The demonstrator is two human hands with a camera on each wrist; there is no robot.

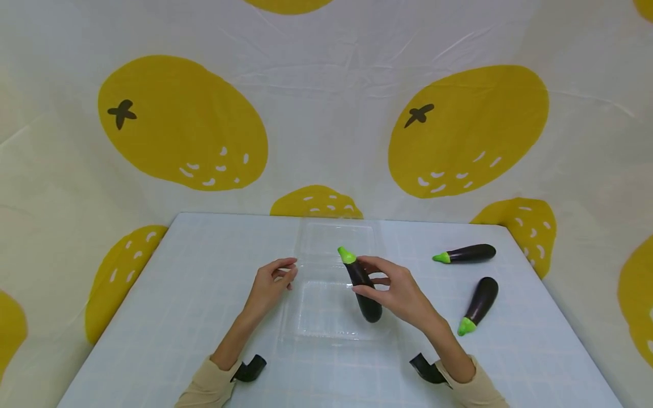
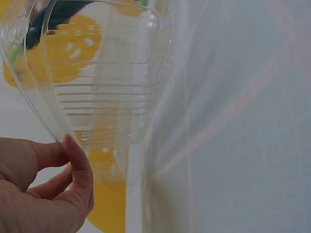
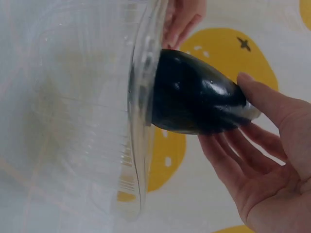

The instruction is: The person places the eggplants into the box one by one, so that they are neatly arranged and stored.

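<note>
A clear plastic clamshell container (image 1: 326, 334) lies opened out on the table, its lid (image 1: 336, 229) toward the back. My left hand (image 1: 270, 288) is at its left side; in the left wrist view thumb and index finger pinch the container's rim (image 2: 36, 114). With thumb and fingers, my right hand (image 1: 400, 290) grips a dark purple eggplant (image 1: 371, 309) with a bright green stem end. This eggplant is tilted over the container, stem end pointing to the back. In the right wrist view its rounded end (image 3: 194, 92) overlaps the container's rim.
Two more eggplants lie on the table to the right, one farther back (image 1: 471, 253) and one nearer (image 1: 482, 300). A pale checked cloth covers the table (image 1: 194, 317). Behind it hangs a white sheet (image 1: 326, 113) printed with yellow fruit.
</note>
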